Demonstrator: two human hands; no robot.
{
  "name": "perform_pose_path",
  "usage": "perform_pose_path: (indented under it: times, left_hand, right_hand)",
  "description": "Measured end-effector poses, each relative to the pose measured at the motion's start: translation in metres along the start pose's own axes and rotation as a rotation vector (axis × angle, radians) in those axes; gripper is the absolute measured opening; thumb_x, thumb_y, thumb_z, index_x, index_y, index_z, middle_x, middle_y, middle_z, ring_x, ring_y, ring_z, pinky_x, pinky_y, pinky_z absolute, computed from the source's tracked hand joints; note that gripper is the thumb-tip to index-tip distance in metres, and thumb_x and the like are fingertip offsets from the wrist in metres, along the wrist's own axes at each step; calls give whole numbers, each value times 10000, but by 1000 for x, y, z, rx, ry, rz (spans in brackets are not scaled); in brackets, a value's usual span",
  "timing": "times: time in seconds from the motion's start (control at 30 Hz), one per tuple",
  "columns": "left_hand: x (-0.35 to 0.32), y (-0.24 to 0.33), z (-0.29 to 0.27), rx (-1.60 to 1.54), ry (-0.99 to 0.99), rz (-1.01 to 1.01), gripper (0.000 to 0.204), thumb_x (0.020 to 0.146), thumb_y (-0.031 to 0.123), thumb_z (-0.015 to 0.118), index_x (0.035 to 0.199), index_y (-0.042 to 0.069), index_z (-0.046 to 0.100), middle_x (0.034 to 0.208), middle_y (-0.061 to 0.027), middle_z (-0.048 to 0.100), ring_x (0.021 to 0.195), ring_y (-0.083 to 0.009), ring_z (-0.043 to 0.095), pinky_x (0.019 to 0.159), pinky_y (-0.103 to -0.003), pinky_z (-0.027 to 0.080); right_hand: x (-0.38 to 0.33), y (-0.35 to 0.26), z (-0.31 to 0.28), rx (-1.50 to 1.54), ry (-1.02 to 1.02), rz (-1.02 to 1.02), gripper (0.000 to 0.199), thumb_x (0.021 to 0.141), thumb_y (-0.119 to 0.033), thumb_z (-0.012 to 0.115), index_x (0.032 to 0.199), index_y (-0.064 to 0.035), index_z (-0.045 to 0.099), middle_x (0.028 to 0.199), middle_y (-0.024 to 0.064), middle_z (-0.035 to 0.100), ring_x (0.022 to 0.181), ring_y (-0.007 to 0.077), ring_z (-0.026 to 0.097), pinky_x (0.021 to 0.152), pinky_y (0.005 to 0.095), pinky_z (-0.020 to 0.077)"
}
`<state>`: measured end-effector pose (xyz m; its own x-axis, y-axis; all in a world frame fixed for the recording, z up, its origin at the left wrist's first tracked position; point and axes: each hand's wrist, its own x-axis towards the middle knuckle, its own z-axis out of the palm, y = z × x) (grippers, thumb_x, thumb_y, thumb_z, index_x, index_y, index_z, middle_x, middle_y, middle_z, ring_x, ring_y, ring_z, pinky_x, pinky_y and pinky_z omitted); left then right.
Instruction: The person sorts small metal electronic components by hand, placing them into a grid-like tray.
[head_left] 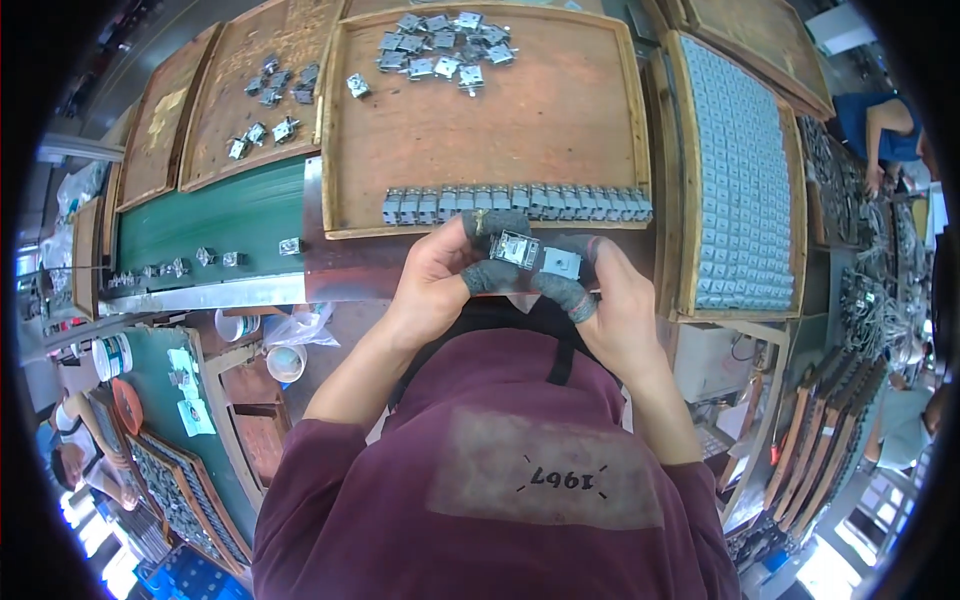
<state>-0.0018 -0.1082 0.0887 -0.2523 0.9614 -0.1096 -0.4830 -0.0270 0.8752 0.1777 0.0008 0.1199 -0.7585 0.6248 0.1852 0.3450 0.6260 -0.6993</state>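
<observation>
Dark grey cloth covers wrap the thumb and fingertips of both my hands. My left hand pinches a small boxy metal part with an open, shiny frame. Close beside it, my right hand grips a light blue-grey square block with a small dark spot on its face. Whether the two pieces touch is hard to tell. Just beyond my hands, a row of similar small metal units lines the near edge of a wooden tray. A loose heap of such units lies at that tray's far side.
On the left, a green conveyor belt carries several metal parts. Another wooden tray beyond it holds a few more. To the right stands a tray filled with rows of light-blue blocks. Co-workers are at both sides.
</observation>
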Motion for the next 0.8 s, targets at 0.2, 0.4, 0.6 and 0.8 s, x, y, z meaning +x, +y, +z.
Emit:
perform_pose_path:
  times: [0.2, 0.4, 0.6, 0.8]
  left_hand:
    - [9, -6, 17, 56, -76, -41, 404, 902, 13, 638, 1297, 24, 553, 1228, -80, 617, 1097, -181, 605, 915, -323, 527]
    - [21, -21, 35, 326, -163, 30, 400, 919, 7, 616, 1312, 21, 548, 1260, -56, 577, 1149, -180, 571, 953, -315, 495]
    - [28, -37, 44, 209, -140, -86, 423, 932, -41, 560, 1348, 23, 519, 1323, -68, 530, 1201, -174, 536, 969, -329, 484]
    - [35, -42, 59, 917, -1, 226, 637, 797, 22, 669, 1393, 3, 446, 1451, -173, 424, 1244, -369, 507, 1057, -476, 405]
  right_hand:
    - [-2, 8, -17, -67, 54, -31, 321, 813, -183, 765, 990, 24, 593, 872, 143, 624, 744, 284, 656, 617, 350, 526]
    - [-9, 22, -27, -156, 99, -71, 292, 727, -128, 781, 899, 22, 599, 802, 119, 557, 668, 299, 587, 565, 374, 470]
    - [-8, 33, -28, -213, 60, -45, 241, 701, -50, 751, 880, 12, 602, 799, 118, 554, 675, 303, 589, 559, 385, 470]
    - [-3, 45, 0, -306, 236, -81, 256, 706, -16, 719, 940, 5, 619, 826, 138, 576, 709, 320, 607, 606, 403, 498]
